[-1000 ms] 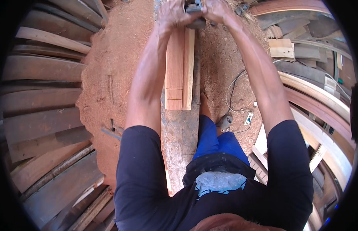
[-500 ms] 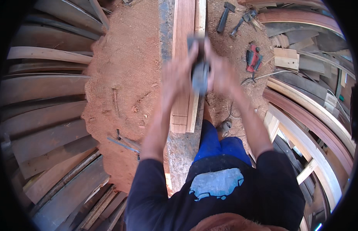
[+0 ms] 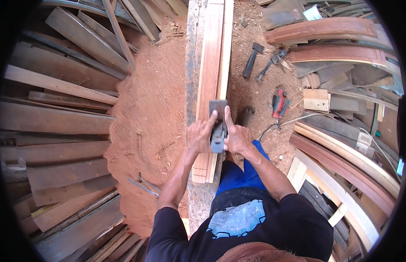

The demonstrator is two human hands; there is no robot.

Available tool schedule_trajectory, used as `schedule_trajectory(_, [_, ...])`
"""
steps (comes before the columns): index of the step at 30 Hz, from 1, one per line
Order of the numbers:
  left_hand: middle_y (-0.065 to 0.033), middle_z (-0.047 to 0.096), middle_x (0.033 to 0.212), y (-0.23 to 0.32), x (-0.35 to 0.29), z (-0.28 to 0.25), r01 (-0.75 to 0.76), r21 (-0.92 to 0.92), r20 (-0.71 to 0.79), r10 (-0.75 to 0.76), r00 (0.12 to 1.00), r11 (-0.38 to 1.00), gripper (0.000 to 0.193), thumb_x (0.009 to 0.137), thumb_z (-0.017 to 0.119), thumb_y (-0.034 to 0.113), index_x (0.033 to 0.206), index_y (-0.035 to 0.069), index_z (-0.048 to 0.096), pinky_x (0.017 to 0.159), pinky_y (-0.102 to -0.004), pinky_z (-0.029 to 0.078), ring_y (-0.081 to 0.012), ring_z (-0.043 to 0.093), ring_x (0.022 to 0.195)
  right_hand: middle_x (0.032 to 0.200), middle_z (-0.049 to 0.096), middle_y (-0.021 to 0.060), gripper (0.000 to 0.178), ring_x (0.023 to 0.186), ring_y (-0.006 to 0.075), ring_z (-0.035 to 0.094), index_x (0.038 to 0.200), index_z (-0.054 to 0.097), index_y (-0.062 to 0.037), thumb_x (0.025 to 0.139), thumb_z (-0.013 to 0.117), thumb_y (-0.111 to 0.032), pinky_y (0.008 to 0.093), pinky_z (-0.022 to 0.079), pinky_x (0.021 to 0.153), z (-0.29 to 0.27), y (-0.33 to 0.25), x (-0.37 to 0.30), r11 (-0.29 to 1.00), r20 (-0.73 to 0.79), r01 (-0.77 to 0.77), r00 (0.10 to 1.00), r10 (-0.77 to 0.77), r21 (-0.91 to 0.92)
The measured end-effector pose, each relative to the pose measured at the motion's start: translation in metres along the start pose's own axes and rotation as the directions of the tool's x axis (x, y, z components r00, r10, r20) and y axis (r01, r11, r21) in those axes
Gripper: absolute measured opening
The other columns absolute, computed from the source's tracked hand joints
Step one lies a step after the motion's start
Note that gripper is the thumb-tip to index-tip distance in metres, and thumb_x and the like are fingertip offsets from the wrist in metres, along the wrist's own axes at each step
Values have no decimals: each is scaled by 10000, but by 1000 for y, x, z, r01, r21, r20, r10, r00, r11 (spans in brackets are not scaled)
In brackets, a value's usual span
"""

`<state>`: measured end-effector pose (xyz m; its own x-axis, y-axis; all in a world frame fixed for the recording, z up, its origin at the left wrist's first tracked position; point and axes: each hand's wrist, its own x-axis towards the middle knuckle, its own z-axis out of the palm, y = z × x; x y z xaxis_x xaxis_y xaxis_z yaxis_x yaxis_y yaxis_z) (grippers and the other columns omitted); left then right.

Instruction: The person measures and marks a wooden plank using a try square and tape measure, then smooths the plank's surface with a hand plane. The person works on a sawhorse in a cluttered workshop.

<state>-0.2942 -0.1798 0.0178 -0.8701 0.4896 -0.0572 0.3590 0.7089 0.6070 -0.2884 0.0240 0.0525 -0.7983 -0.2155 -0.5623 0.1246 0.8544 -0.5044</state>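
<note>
A hand plane (image 3: 217, 105) rests on narrow boards that run away from me. My left hand (image 3: 200, 136) grips its left side, index finger stretched along the body. From the other side my right hand (image 3: 238, 139) wraps the plane, its index finger also pointing forward. Beneath lies a reddish board (image 3: 211, 52), with a paler strip of wood (image 3: 227, 43) along its right edge. Pencil-like cross lines mark the board's near end. The plane's sole is hidden against the wood.
The boards lie on a worn wooden beam (image 3: 195, 52). Right of it, on sawdust, are a hammer (image 3: 253, 60), another dark tool (image 3: 272, 64) and a red power tool (image 3: 280, 102) with a cord. Stacked planks (image 3: 58, 126) line the left; curved wooden pieces (image 3: 342, 161) fill the right.
Both hands have drawn the plane back along the boards, closer to their near end. The whole view has shifted, showing more of the far area. The blur on the hands is gone.
</note>
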Motion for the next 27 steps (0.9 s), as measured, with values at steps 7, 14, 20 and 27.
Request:
schedule_trajectory(7, [-147,751,995,-58,222,-23,-116,158,-201,147,968,981,1347,562,785,856,1575,35,445,694,-410,553,-302,735,834,815,738,248,1288,719,399,754,1671,13,-46,723,866,-224,505,625,679,-138,31,175,997,-125,77,989,-80,-30])
schedule_trajectory(14, [-169,762,1086,-72,356,-61,-14,161,14,12,1000,987,1332,634,725,915,1601,65,386,807,-447,609,-335,756,902,803,718,245,1214,734,380,738,1684,-3,-93,770,795,-55,499,584,687,-234,51,278,976,-229,216,950,-211,-5])
schedule_trajectory(20, [-204,724,1238,-78,346,-49,-53,143,-57,62,996,988,1296,638,822,777,1638,115,331,922,-458,573,-361,730,1075,779,742,185,1327,627,310,712,1666,-118,-83,786,873,-152,418,588,572,-246,33,262,995,-33,95,995,-96,-25])
schedule_trajectory(27, [-163,749,1204,-127,514,-74,-244,361,-371,379,848,900,1057,721,886,605,1535,87,454,900,-453,587,-335,740,1063,1275,681,305,1144,1118,377,721,1675,57,-74,828,804,-258,512,591,958,-320,81,428,929,-402,343,838,-368,-136])
